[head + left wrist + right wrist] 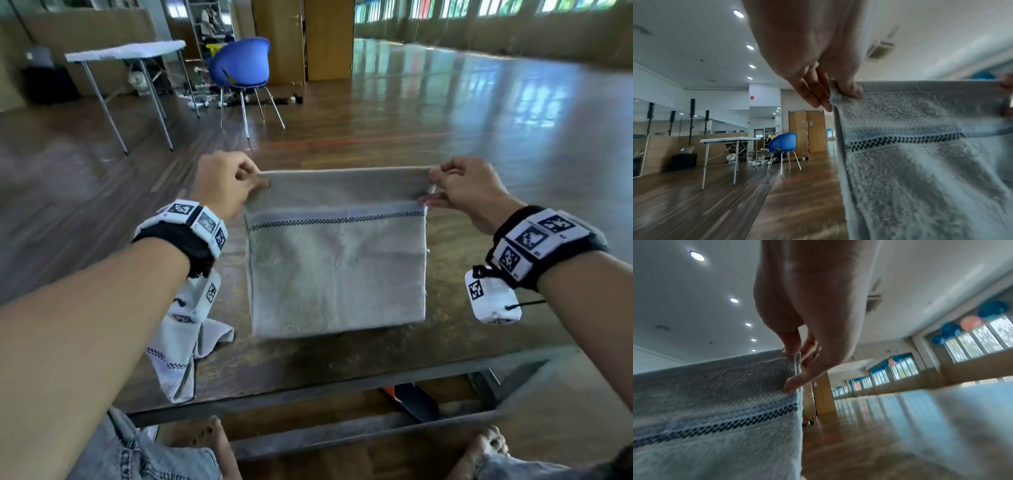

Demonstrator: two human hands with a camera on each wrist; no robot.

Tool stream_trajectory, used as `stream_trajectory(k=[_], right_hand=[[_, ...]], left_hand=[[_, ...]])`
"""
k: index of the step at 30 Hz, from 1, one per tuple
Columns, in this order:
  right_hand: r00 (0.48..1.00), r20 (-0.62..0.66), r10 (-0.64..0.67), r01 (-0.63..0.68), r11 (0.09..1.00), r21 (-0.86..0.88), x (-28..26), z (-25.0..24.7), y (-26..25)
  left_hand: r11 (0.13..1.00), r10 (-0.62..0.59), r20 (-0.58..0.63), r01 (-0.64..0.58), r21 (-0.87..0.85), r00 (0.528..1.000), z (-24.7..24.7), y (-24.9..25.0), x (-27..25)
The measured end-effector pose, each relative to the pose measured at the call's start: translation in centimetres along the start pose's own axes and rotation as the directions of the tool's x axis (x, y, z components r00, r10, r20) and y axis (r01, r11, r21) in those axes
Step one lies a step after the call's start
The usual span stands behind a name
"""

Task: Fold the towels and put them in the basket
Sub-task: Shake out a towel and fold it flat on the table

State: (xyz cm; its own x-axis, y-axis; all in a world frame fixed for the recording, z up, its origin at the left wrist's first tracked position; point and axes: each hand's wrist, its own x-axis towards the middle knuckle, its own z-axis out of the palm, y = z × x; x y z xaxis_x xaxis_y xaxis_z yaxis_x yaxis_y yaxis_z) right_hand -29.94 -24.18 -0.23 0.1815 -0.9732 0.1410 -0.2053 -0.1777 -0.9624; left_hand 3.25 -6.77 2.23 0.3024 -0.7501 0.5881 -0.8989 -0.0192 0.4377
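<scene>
Over the wooden counter (342, 359), left hand (224, 185) and right hand (469, 190) each pinch a top corner of the grey towel (337, 267), stretched between them.

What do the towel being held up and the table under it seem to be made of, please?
The held towel, pinched at its top corners by the left hand and right hand, looks like grey cotton terry: looped, fuzzy pile with a flat woven checkered band. The table seems to be dark wood with a worn, matt, grainy top; a laminate cannot be ruled out.
</scene>
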Motion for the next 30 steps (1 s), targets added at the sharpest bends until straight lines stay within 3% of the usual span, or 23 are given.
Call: stream_trajectory(k=[5, 9, 12, 15, 17, 19, 25, 30], right_hand=[[0.976, -0.016, -0.217, 0.217, 0.966, 0.143, 1.5, -1.2, -3.0], [0.961, 0.057, -0.27, 0.259, 0.955, 0.147, -0.1, -1.3, -1.9], [0.974, 0.132, -0.183, 0.182, 0.983, 0.023, -2.4, -0.8, 1.7], [0.96, 0.276, 0.041, 0.039, 0.96, -0.277, -5.8, -0.2, 6.7], [0.921, 0.348, 0.174, -0.035, 0.929, -0.369, -8.0, 0.1, 9.6], [0.897, 0.38, 0.225, -0.066, 0.919, -0.39, -9.8, 0.0, 11.4], [0.845, 0.459, 0.276, -0.151, 0.945, -0.291, -11.3, -0.7, 13.0], [0.664, 0.571, 0.483, -0.304, 0.872, -0.383, -10.4, -1.6, 11.6]], left_hand=[[0.993, 0.055, -0.146, -0.069, -0.094, 0.988, -2.5, 0.9, 2.2], [0.974, 0.219, -0.15, -0.224, -0.019, 0.964, -2.9, -0.1, 1.0], [0.961, 0.277, -0.029, -0.277, 0.014, 0.96, -1.7, -1.6, -2.3], [0.996, 0.085, 0.229, -0.084, -0.013, 0.97, 0.2, -3.3, -6.8], [0.998, -0.057, 0.409, 0.062, -0.001, 0.911, 1.6, -4.4, -9.6], [0.986, -0.148, 0.54, 0.164, 0.019, 0.828, 2.7, -5.3, -12.0], [0.915, -0.266, 0.686, 0.401, -0.04, 0.677, 3.7, -6.5, -15.2], [0.835, -0.307, 0.8, 0.549, -0.032, 0.515, 3.7, -6.9, -14.9]])
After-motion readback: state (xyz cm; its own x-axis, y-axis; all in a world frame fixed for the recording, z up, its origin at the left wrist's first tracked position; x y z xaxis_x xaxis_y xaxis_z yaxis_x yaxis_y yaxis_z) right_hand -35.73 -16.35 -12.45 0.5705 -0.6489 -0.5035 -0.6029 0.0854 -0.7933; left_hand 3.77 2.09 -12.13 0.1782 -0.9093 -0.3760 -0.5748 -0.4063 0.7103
